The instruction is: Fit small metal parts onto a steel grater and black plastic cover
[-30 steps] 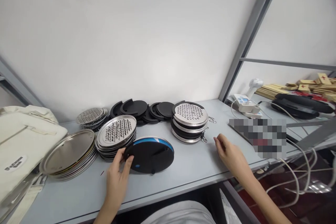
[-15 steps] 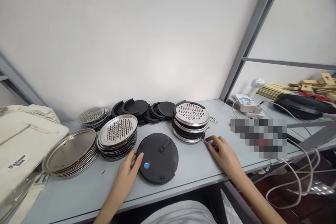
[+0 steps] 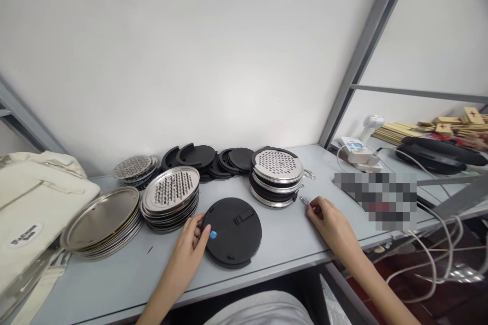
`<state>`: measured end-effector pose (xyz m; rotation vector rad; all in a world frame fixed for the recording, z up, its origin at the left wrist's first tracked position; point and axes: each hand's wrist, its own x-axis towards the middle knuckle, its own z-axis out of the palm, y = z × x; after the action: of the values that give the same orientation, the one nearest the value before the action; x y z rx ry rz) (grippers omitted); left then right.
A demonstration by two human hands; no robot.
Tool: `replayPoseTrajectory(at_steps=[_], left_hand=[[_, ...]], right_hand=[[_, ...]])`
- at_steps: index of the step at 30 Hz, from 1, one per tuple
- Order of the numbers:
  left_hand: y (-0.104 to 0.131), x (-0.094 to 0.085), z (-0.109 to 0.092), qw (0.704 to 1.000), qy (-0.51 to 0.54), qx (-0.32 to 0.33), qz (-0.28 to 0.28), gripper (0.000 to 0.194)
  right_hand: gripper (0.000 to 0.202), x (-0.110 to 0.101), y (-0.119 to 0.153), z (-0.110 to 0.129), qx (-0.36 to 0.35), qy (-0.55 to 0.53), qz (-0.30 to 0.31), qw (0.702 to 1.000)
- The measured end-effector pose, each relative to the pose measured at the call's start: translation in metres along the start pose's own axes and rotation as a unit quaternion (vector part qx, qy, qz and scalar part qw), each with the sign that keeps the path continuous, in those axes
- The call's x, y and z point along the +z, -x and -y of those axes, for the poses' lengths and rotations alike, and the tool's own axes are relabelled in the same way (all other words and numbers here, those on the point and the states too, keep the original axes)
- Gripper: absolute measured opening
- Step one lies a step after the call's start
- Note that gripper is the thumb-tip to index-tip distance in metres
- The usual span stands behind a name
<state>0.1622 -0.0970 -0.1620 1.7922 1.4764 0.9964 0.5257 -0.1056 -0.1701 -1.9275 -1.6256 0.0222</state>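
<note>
My left hand (image 3: pixel 192 241) grips the left edge of a round black disc (image 3: pixel 238 236), thumb on top beside a blue dot. The disc lies near the table's front edge, its small clip facing up. Right of it, my right hand (image 3: pixel 321 213) pinches a small metal wire piece (image 3: pixel 304 200) at the fingertips. Just behind and left of that hand stands a stack of round grater plates and black rings (image 3: pixel 277 175). Another stack of grater plates (image 3: pixel 171 195) is behind my left hand.
Black round parts (image 3: pixel 198 156) lie along the wall. Plain metal discs (image 3: pixel 104 218) and a cream bag (image 3: pixel 34 213) are at the left. At the right are a white device (image 3: pixel 358 150), cables and a metal post (image 3: pixel 366 56).
My right hand has moved slightly right, away from the stack, with the wire piece in its fingers. The black disc has shifted and turned a little under my left hand.
</note>
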Motion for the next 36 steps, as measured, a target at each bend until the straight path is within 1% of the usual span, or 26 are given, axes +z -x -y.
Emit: replayPoseTrajectory(at_steps=[4, 7, 9, 12, 14, 16, 17, 18, 20, 21, 23, 24, 26, 27, 29, 31, 33, 34, 35, 36], left_hand=[[0.001, 0.0, 0.0, 0.999, -0.027, 0.024, -0.001, 0.041], [0.0, -0.001, 0.0, 0.998, -0.046, 0.034, 0.012, 0.039], [0.0, 0.0, 0.0, 0.998, -0.054, 0.035, 0.019, 0.038], [0.0, 0.0, 0.0, 0.997, -0.069, 0.043, 0.014, 0.035], [0.003, 0.001, -0.002, 0.994, -0.09, 0.059, -0.022, 0.034], [0.008, 0.0, -0.01, 0.986, -0.121, 0.087, -0.07, 0.033], [0.01, -0.001, -0.017, 0.982, -0.134, 0.107, -0.079, 0.032], [0.011, -0.003, -0.025, 0.979, -0.136, 0.133, -0.073, 0.03], [0.011, -0.007, -0.047, 0.976, -0.116, 0.185, -0.02, 0.026], [0.009, -0.009, -0.059, 0.971, -0.102, 0.217, -0.002, 0.025], [0.0, -0.011, -0.08, 0.958, -0.092, 0.26, 0.081, 0.029], [-0.007, -0.011, -0.088, 0.949, -0.091, 0.274, 0.124, 0.031], [-0.023, -0.008, -0.095, 0.933, -0.088, 0.305, 0.17, 0.021], [-0.032, -0.006, -0.094, 0.928, -0.088, 0.314, 0.178, 0.015], [-0.049, -0.001, -0.086, 0.924, -0.091, 0.327, 0.174, 0.017], [-0.061, 0.001, -0.072, 0.924, -0.089, 0.339, 0.153, 0.017], [-0.069, 0.002, -0.057, 0.922, -0.092, 0.358, 0.117, 0.017], [-0.072, 0.001, -0.051, 0.914, -0.108, 0.379, 0.094, 0.016], [-0.073, 0.0, -0.046, 0.899, -0.14, 0.407, 0.077, 0.016], [-0.074, -0.002, -0.042, 0.875, -0.179, 0.444, 0.071, 0.015]], right_hand=[[0.019, -0.009, 0.003, 0.011, -0.001, -0.031, 0.017, 0.999], [0.02, -0.023, 0.009, 0.03, -0.026, -0.122, 0.062, 0.99], [0.021, -0.034, 0.013, 0.046, -0.046, -0.201, 0.1, 0.974], [0.021, -0.045, 0.022, 0.067, -0.063, -0.307, 0.149, 0.938], [0.019, -0.047, 0.027, 0.078, -0.064, -0.352, 0.171, 0.918], [0.018, -0.047, 0.031, 0.087, -0.064, -0.396, 0.197, 0.895], [0.017, -0.045, 0.032, 0.092, -0.062, -0.414, 0.21, 0.883], [0.017, -0.044, 0.032, 0.096, -0.062, -0.432, 0.221, 0.872], [0.016, -0.039, 0.031, 0.105, -0.063, -0.461, 0.245, 0.851], [0.016, -0.036, 0.03, 0.109, -0.067, -0.474, 0.25, 0.842], [0.016, -0.028, 0.025, 0.116, -0.08, -0.493, 0.259, 0.826], [0.016, -0.023, 0.022, 0.119, -0.084, -0.505, 0.261, 0.819], [0.016, -0.011, 0.014, 0.124, -0.087, -0.54, 0.258, 0.796], [0.015, -0.004, 0.01, 0.126, -0.084, -0.559, 0.252, 0.785], [0.016, 0.01, 0.002, 0.129, -0.082, -0.587, 0.234, 0.771], [0.018, 0.022, -0.003, 0.129, -0.078, -0.606, 0.227, 0.758], [0.02, 0.03, -0.005, 0.128, -0.073, -0.614, 0.227, 0.752], [0.019, 0.033, -0.005, 0.127, -0.074, -0.612, 0.226, 0.754], [0.018, 0.034, -0.004, 0.126, -0.078, -0.606, 0.223, 0.759], [0.017, 0.035, -0.003, 0.125, -0.085, -0.597, 0.22, 0.766]])
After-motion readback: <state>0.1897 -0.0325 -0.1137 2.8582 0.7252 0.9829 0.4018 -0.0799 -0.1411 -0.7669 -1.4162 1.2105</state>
